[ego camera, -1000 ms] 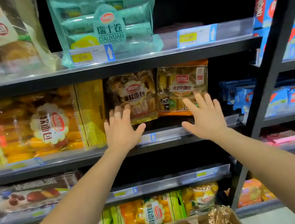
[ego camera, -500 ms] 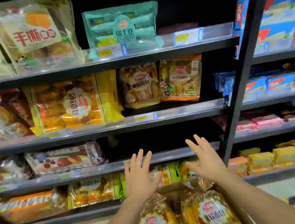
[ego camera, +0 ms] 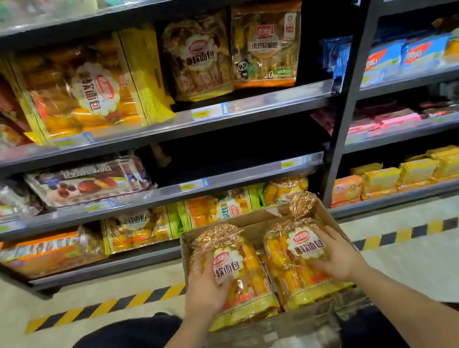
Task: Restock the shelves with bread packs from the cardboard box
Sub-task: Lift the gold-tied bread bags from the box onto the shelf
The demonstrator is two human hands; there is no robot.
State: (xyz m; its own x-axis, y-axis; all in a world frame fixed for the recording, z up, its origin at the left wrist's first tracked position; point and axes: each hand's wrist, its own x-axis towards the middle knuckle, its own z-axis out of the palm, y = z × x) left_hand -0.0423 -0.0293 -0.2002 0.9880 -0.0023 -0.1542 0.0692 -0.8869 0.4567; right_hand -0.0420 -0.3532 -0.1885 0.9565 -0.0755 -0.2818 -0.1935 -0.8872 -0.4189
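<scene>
A cardboard box [ego camera: 279,326] sits low in front of me with two yellow bread packs side by side in it. My left hand [ego camera: 205,293] lies on the left bread pack [ego camera: 240,276], fingers curled around its left edge. My right hand [ego camera: 339,258] grips the right bread pack [ego camera: 297,263] on its right side. Two similar bread packs [ego camera: 198,58] stand upright on the second shelf [ego camera: 241,110] above. The shelf below it [ego camera: 253,174] is dark and bare on its right half.
A black slanted shelf post [ego camera: 357,68] divides the bread shelves from blue and yellow packs on the right. Large yellow bread bags [ego camera: 84,89] fill the left of the second shelf. A black-and-yellow striped line [ego camera: 104,307] crosses the floor. My dark-trousered knees flank the box.
My hands dropped from the second shelf down to the box and closed on the two bread packs. The view tilted downward.
</scene>
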